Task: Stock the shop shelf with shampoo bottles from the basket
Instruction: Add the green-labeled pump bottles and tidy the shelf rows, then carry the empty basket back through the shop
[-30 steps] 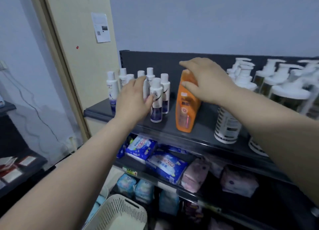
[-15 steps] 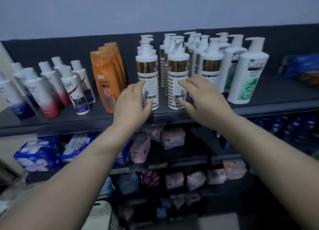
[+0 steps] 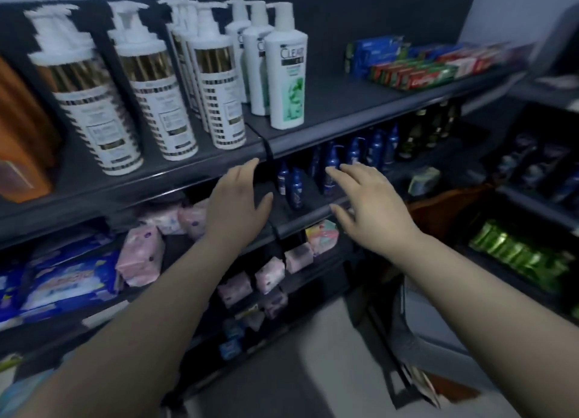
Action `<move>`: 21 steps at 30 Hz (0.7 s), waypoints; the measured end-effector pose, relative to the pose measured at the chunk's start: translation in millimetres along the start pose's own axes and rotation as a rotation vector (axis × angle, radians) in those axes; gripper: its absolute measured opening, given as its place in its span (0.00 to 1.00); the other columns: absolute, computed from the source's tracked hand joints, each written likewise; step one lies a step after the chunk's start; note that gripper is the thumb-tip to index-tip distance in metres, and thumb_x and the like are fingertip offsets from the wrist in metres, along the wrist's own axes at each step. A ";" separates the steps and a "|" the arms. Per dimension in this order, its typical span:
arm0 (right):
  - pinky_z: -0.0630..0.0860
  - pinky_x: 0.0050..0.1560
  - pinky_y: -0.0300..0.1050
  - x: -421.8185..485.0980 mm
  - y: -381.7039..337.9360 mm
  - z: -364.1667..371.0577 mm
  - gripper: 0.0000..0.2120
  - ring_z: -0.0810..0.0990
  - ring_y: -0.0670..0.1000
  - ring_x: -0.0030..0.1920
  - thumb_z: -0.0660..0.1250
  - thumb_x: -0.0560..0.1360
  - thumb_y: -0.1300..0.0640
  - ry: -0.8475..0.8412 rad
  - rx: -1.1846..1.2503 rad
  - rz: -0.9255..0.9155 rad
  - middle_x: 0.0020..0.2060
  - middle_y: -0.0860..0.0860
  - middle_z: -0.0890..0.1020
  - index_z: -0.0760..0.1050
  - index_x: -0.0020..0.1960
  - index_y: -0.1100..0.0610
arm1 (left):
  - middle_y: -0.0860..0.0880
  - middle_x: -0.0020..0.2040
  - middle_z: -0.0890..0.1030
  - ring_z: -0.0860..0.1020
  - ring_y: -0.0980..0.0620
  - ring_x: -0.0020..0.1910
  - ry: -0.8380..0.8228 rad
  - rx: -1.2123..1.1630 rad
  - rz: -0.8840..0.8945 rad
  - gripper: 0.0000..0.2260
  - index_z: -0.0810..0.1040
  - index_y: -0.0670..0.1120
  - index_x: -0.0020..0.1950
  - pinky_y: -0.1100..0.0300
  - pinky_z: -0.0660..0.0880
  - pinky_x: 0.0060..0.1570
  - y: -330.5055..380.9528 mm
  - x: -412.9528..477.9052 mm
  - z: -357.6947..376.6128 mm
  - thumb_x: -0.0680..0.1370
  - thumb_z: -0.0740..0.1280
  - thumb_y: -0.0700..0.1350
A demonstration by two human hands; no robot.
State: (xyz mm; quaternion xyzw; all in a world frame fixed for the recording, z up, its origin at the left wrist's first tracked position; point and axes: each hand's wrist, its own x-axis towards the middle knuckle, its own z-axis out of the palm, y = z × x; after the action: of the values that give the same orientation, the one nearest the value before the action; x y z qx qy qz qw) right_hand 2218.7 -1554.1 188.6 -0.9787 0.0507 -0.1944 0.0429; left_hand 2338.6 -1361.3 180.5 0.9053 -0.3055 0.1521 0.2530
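Below the shelf of pump bottles, left hand and right hand hover spread, empty.

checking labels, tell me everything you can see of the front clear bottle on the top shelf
The Clear bottle looks like glossy white plastic, with a white pump head, a dark band under the name and a green leafy label. It stands upright near the front edge of the shelf, first in a row of like bottles, right of the gold-banded bottles. The left hand and right hand are lower, not touching it.
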 end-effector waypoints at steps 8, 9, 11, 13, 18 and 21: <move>0.57 0.73 0.53 -60.8 107.2 -3.6 0.29 0.64 0.59 0.73 0.66 0.77 0.52 0.005 0.034 0.119 0.71 0.57 0.69 0.63 0.75 0.54 | 0.44 0.70 0.70 0.69 0.44 0.67 -0.081 -0.125 0.042 0.27 0.61 0.45 0.76 0.53 0.66 0.63 105.3 3.4 84.5 0.79 0.64 0.49; 0.57 0.73 0.53 -71.0 123.9 -2.5 0.29 0.64 0.59 0.73 0.66 0.77 0.51 0.005 0.034 0.139 0.71 0.57 0.69 0.62 0.75 0.54 | 0.44 0.70 0.69 0.68 0.44 0.67 -0.097 -0.143 0.047 0.27 0.61 0.46 0.76 0.53 0.67 0.63 120.3 2.8 98.7 0.79 0.64 0.49; 0.58 0.73 0.54 -92.9 157.8 -0.3 0.28 0.64 0.59 0.72 0.66 0.77 0.52 0.008 0.045 0.192 0.71 0.57 0.69 0.63 0.75 0.54 | 0.45 0.71 0.68 0.67 0.45 0.68 -0.140 -0.171 0.054 0.27 0.60 0.47 0.76 0.53 0.66 0.64 150.6 0.5 128.8 0.80 0.63 0.51; 0.60 0.72 0.55 -115.7 189.7 3.5 0.28 0.65 0.61 0.72 0.67 0.76 0.53 0.018 0.067 0.260 0.70 0.58 0.70 0.64 0.74 0.56 | 0.46 0.71 0.68 0.67 0.46 0.68 -0.191 -0.197 0.058 0.27 0.59 0.48 0.77 0.55 0.65 0.64 177.0 -2.5 158.6 0.80 0.63 0.51; 0.62 0.71 0.54 -174.2 262.9 25.1 0.28 0.66 0.62 0.71 0.67 0.76 0.54 -0.006 0.090 0.455 0.71 0.60 0.69 0.65 0.74 0.57 | 0.43 0.65 0.73 0.71 0.43 0.63 -0.332 -0.239 0.087 0.27 0.62 0.46 0.75 0.52 0.70 0.57 220.9 -8.9 234.3 0.78 0.65 0.49; 0.63 0.71 0.56 -205.7 297.5 43.5 0.29 0.65 0.61 0.72 0.67 0.75 0.56 -0.042 0.104 0.582 0.72 0.59 0.68 0.63 0.75 0.57 | 0.43 0.67 0.73 0.72 0.43 0.64 -0.436 -0.246 0.089 0.26 0.63 0.45 0.75 0.51 0.72 0.58 231.8 -15.1 279.1 0.78 0.65 0.48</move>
State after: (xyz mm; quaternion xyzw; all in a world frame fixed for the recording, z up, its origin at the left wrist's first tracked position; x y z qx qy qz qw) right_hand 2021.8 -1822.4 40.3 -0.9233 0.3183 -0.1561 0.1477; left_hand 2214.7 -1666.7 28.2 0.8647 -0.4085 -0.0740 0.2826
